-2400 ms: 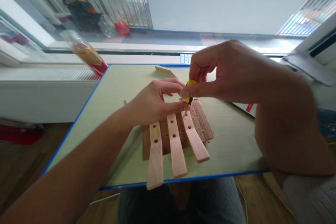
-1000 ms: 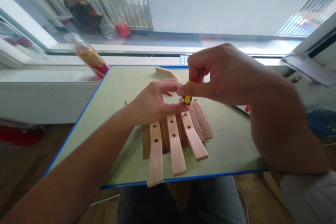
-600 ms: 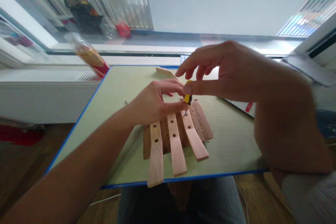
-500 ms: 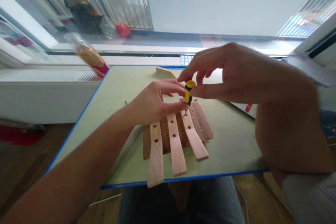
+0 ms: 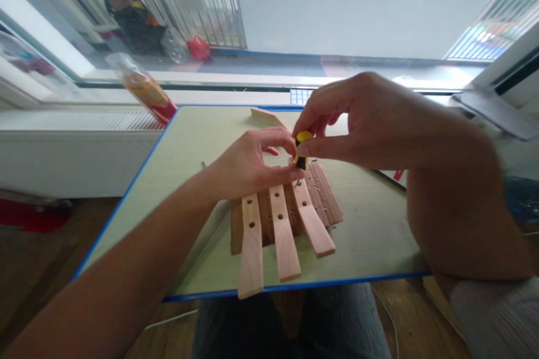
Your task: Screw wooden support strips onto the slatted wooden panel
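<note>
My right hand point(image 5: 370, 120) pinches a small yellow-and-black screwdriver point(image 5: 301, 148) between thumb and fingers, its tip pointing down at a hole in the rightmost of three light wooden slats point(image 5: 311, 219). These slats lie across a darker perforated wooden board point(image 5: 324, 193) on the green table point(image 5: 189, 140). My left hand point(image 5: 248, 165) rests on the slats' far ends, fingers curled and pressing down, thumb next to the screwdriver tip.
A bottle with a red label point(image 5: 143, 90) leans at the table's back left corner. A loose wooden piece point(image 5: 265, 116) lies at the far edge. Papers point(image 5: 396, 174) sit under my right forearm. The slats overhang the blue front edge, above my lap.
My right hand's fingers opened off the screwdriver handle for a moment, then closed on it again. The left hand and the slats stayed where they were.
</note>
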Demonstrator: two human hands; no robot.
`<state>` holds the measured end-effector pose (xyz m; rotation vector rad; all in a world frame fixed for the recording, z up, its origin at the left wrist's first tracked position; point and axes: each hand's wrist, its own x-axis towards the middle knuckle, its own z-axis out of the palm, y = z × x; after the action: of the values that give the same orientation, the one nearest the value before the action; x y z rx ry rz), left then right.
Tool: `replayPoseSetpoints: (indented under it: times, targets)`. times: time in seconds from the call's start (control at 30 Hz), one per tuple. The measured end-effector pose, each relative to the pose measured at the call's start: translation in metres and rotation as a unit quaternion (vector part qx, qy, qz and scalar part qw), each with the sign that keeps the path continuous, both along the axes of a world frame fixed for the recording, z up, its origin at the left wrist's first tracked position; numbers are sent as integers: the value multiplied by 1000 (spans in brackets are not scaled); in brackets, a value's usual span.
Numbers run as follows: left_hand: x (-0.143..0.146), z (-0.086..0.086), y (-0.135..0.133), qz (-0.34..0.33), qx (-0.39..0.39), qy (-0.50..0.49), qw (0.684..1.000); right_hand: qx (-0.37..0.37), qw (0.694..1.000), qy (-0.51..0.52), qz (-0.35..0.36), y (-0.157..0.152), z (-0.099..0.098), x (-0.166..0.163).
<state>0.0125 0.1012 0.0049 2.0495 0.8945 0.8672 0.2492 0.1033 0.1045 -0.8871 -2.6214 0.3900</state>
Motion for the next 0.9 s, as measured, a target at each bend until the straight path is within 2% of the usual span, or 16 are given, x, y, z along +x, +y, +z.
replayPoseSetpoints:
  times: [0.4, 0.77, 0.9]
  targets:
    - [-1, -6, 3, -10, 3, -15, 1000, 37, 998, 10, -51, 5, -10, -6]
    - [1, -3, 3, -7, 17, -18, 1000, 65, 995, 7, -80, 3, -14, -12]
    - [1, -1, 2, -10, 17, -17, 1000, 52, 997, 6, -62, 6, -12, -8]
